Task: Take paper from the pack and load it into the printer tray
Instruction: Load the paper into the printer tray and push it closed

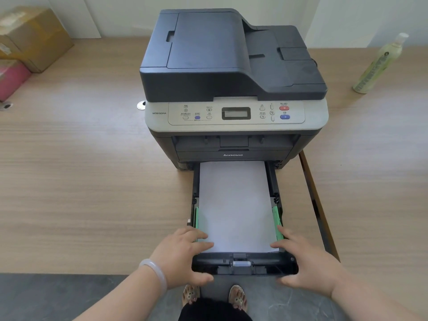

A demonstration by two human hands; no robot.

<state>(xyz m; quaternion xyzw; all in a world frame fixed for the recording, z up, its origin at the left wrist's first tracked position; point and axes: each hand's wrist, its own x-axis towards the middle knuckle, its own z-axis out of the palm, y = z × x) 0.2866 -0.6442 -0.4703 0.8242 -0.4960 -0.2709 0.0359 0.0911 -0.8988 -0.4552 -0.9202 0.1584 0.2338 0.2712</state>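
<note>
Both hands, left hand (183, 256) and right hand (308, 262), clasp the pulled-out black plastic printer tray (245, 265), fingertips resting on its flat white paper stack (235, 205).

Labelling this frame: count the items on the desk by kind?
Printer: 1
Paper tray: 1
Paper stack: 1
Cardboard box: 1
Pink box: 1
Bottle: 1
Total: 6
</note>
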